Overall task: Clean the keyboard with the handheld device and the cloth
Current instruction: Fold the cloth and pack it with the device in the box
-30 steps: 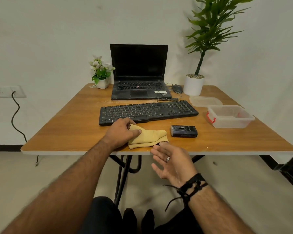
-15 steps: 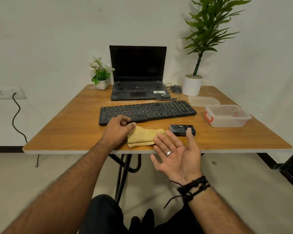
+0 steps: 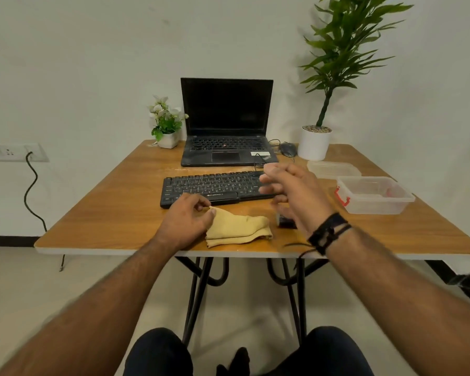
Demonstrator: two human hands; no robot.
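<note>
Item: keyboard (image 3: 215, 187), black, lying across the middle of the counter (image 3: 114, 213). Writing: a small white maker's mark on its front lip, too small for me to read with confidence.

Item: cloth (image 3: 236, 226), tan, folded, just in front of the keyboard. My left hand (image 3: 186, 221) rests at the cloth's left edge, thumb touching it and fingers loosely curled; I cannot tell whether it actually pinches the fabric.

Item: handheld device (image 3: 285, 221), dark, in front of the keyboard's right end, mostly hidden behind my right hand (image 3: 291, 191). That hand hovers above the keyboard's right end, blurred, fingers loosely spread, holding nothing.

Item: laptop (image 3: 225, 126), behind the keyboard, screen dark; a white sticker on its palm rest, illegible.

Step in hand, as I judge it: the start, nothing picked up yet. Next move calls for the right hand to drop onto the device and close round it, left hand steadying the keyboard or gathering the cloth.
</note>
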